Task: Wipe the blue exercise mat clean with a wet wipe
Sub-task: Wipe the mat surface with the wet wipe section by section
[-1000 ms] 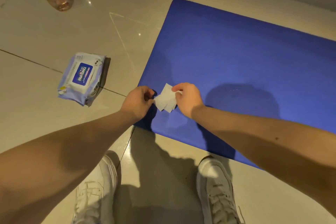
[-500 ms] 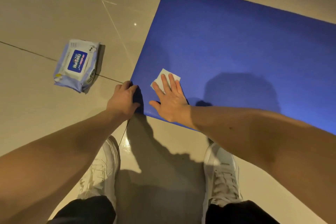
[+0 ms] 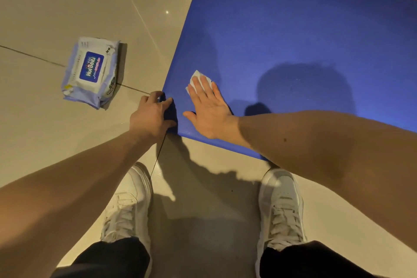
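Flat on blue mat, near its corner: right hand, fingers spread, pressing white wet wipe. Left hand curled, gripping mat corner. Wipes pack on floor left of mat.

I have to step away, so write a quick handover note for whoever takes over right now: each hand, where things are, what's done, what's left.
Left hand: gripping the near left corner of the blue mat, pinning it down.
Right hand: flat and open, pressing the wet wipe onto the mat beside that corner.
Wipe pack: on the tiled floor left of the mat.
Done: wipe is out and on the mat.
Left: apparently almost all of the mat; work from this corner across to the far end.
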A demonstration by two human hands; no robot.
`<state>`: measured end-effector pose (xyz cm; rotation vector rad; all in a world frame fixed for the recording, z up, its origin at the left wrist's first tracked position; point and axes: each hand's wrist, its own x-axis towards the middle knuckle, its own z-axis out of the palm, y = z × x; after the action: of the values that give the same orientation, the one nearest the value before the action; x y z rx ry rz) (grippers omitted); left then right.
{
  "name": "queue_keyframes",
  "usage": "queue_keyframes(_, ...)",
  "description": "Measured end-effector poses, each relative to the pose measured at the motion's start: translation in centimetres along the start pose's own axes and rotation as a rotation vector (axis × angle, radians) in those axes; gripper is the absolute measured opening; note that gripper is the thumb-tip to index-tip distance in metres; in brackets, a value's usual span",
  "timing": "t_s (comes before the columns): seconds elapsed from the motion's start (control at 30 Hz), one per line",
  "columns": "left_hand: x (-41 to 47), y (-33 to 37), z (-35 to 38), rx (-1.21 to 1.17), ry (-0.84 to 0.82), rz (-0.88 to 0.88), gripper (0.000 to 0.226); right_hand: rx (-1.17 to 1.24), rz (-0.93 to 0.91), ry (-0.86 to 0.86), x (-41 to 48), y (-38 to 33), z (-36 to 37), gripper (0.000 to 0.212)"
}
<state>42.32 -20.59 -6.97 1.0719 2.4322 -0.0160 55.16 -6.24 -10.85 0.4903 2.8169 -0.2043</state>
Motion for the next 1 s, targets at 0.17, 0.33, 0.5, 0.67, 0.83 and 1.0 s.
queue_keyframes(0.17, -0.4, -1.5, 0.3, -0.249, 0.039, -0.003, 0.071, -0.082, -0.353, 0.024, -2.5, 0.5, 1.1, 0.074)
queue_keyframes(0.33, -0.8, -1.7, 0.7, -0.493, 0.060, -0.102, 0.069, -0.127, -0.160, -0.014, 5.1, 6.4, -2.9, 0.072)
queue_keyframes(0.5, -1.4, -2.0, 1.5, -0.628, 0.100, -0.128, 0.055, -0.069, -0.018, 0.067, 5.7, 3.9, -2.8, 0.072)
queue_keyframes(0.67, -1.8, -2.2, 1.7, -0.652, 0.130, -0.123, 0.049, -0.061, -0.508, 0.098, -2.3, -1.2, 0.6, 0.068)
queue_keyframes(0.83, -2.2, -2.7, 1.6, -0.648, 0.126, -0.066, 0.046, -0.164, -0.441, 0.030, 5.7, 3.8, -2.6, 0.063)
queue_keyframes(1.0, -2.5, -3.6, 1.7, -0.672, 0.126, -0.085, 0.042, -0.090, -0.232, -0.014, 8.0, 3.4, -4.2, 0.070)
